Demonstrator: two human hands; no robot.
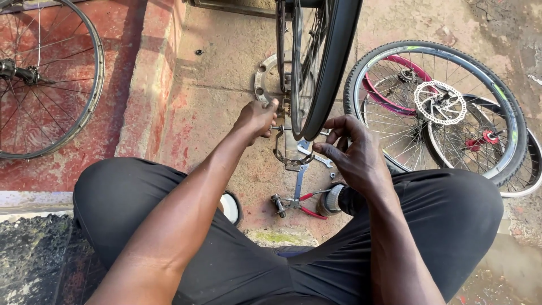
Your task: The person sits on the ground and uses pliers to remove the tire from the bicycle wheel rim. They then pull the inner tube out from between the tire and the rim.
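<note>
Head view: the upright bicycle wheel (322, 62) stands between 2 hands. Left hand (257, 117) grips a tool at its axle; right hand (353, 152) fingers pinch loosely beside the tyre. Stiff, light; best held by the rim.

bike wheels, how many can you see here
4, maybe more hidden: bare rim far left, upright wheel between the left hand and right hand, disc wheel right, another wheel partly beneath.
</note>
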